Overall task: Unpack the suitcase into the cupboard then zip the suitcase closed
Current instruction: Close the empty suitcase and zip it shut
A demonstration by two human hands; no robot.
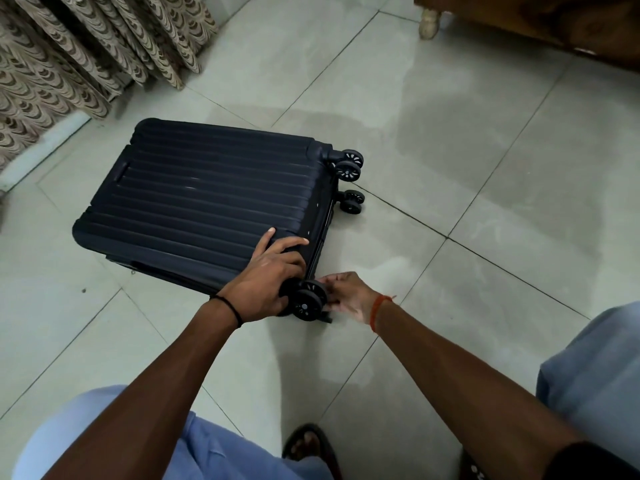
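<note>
The dark navy hard-shell suitcase (207,199) with ribbed grooves along its lid lies flat on the pale grey-green tiled floor (467,168), lid down on the base. Its black double wheels point away from the curtain: two pairs at the far corner (349,166), one pair at the near corner (308,299).

The left hand (266,282) rests on the suitcase's near wheel-end corner, its fingers (277,242) spread apart and lying over the ribbed lid while the thumb side wraps down toward the near wheels. A thin black band (230,306) circles that wrist. The right hand (349,297) sits just beside the near wheels, at the suitcase's wheel-end edge, its fingers (329,280) drawn together at the seam; what they pinch is hidden behind the wheels, so I cannot tell if they hold a zip pull. An orange thread band (377,311) is on that wrist.

Beyond the suitcase's far long side hangs a beige patterned curtain (69,53). Past the wheel end, well apart, stands dark wooden furniture (554,19) on a pale turned leg (429,24). Near the viewer are light blue trouser knees (104,434) and a dark sandal (308,445).
</note>
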